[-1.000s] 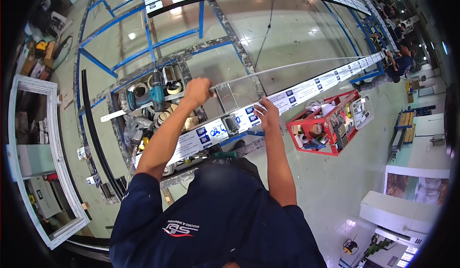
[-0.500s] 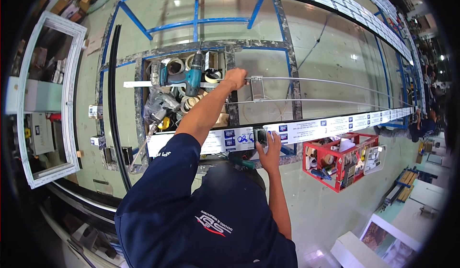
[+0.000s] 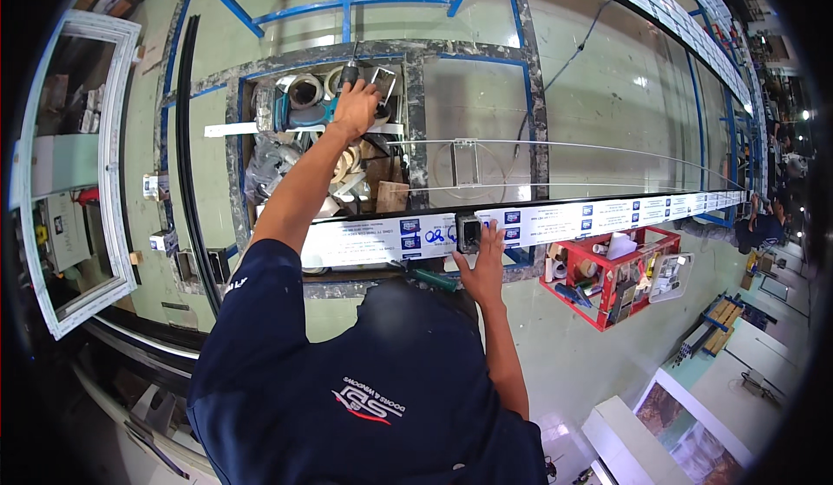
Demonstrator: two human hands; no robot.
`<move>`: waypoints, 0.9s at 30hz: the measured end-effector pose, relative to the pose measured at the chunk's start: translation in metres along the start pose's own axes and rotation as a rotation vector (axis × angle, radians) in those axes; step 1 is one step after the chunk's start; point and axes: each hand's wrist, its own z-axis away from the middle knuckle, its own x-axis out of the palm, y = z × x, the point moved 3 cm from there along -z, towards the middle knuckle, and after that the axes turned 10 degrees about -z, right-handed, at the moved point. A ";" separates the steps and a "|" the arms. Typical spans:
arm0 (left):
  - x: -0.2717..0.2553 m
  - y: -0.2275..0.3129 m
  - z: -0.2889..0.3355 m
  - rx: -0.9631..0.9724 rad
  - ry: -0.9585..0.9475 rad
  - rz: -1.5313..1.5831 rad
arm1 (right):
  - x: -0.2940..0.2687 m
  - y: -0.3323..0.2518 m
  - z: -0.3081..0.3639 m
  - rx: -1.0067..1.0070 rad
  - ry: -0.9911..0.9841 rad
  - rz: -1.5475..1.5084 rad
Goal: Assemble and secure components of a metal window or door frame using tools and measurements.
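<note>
Left hand (image 3: 356, 108) reaches far forward, closed around a drill (image 3: 350, 75) in the tool tray (image 3: 239, 151); right hand (image 3: 482, 259) lies flat and open on the long white frame bar (image 3: 538, 223), which runs left–right, nearer the body.

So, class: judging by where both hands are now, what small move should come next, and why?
Probably lift the drill out. The left hand is already on the teal power drill in the tool tray, while the right hand steadies the long white window profile at its dark rectangular cut-out.
</note>
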 end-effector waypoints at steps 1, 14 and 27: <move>-0.006 -0.001 0.004 -0.026 0.024 0.134 | -0.001 0.001 -0.001 -0.003 -0.003 -0.003; -0.094 0.077 0.152 -0.350 0.167 1.421 | -0.017 0.009 0.007 -0.082 0.046 -0.144; -0.160 0.256 0.263 0.499 0.097 1.000 | -0.018 -0.015 0.084 0.335 -0.019 -1.030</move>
